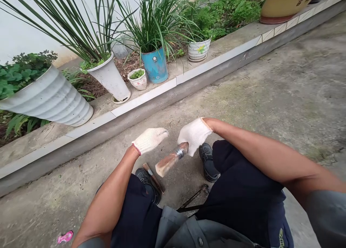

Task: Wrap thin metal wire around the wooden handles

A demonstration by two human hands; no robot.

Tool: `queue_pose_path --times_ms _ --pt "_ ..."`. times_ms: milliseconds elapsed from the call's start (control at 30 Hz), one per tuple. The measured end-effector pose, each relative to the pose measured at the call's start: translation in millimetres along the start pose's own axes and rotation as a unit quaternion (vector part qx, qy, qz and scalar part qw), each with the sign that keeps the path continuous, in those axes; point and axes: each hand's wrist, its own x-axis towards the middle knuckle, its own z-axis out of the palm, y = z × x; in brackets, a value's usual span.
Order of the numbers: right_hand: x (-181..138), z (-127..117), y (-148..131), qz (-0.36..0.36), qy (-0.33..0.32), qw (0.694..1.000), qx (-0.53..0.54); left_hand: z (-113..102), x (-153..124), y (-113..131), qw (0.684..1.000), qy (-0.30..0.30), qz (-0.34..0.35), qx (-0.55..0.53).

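Above concrete, the right hand grips metal-bound wood — left hand, hold unclear.

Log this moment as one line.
right hand: holding banded wooden piece | left hand: grip unclear | ground: wooden stick beside left shoe

Wooden stick, shiny metal band — rough concrete floor.

On the left hand we see an off-white knitted glove with a red-edged cuff; on the right hand, a similar glove edged in orange. We note a grey, short-sleeved shirt with a dark round button, navy trousers bearing a yellowish marking, and dark shoes with paler stitching.
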Motion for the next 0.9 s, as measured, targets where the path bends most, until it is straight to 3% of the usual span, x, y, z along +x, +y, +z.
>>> queue_pose_path --times_ms 100,233,400,500,567,633,700,767,833,900 --pt "-17.4 -13.9 -1.7 0.052 0.137 0.989 0.026 6.4 2.1 -0.6 1.0 -0.009 -0.002 -0.004" --pt "-22.3 -28.3 10.3 0.175 0.309 0.933 0.063 5.7 0.3 4.6 1.0 -0.005 0.006 -0.004" --pt "-17.5 -38.8 35.6 0.313 0.401 0.861 -0.015 1.2 -2.2 8.6 1.0 -0.006 0.012 0.014" --pt "-10.1 -38.6 46.4 0.386 0.346 0.852 -0.073 2.1 -3.0 7.2 0.999 -0.01 0.025 0.024" --pt "-1.0 -32.4 48.7 0.419 0.259 0.864 -0.103 2.8 -3.4 5.4 0.999 -0.002 0.035 0.032" --pt "9.6 -21.0 45.9 0.405 0.159 0.89 -0.134 2.3 -3.7 3.7 0.998 0.013 0.04 0.037" --pt "17.7 -7.3 37.9 0.324 0.063 0.931 -0.155 0.8 -3.8 2.4 0.998 0.026 0.035 0.038" --pt "19.5 4.0 25.9 0.197 -0.002 0.971 -0.135 -0.8 -3.5 1.7 0.999 0.027 0.028 0.036" --pt "14.0 8.6 12.9 0.084 -0.026 0.993 -0.078 -1.2 -2.7 1.4 0.999 0.02 0.027 0.034" --pt "3.5 5.5 2.1 0.028 0.002 0.999 -0.027 0.2 -1.9 1.4 0.999 0.009 0.035 0.03"
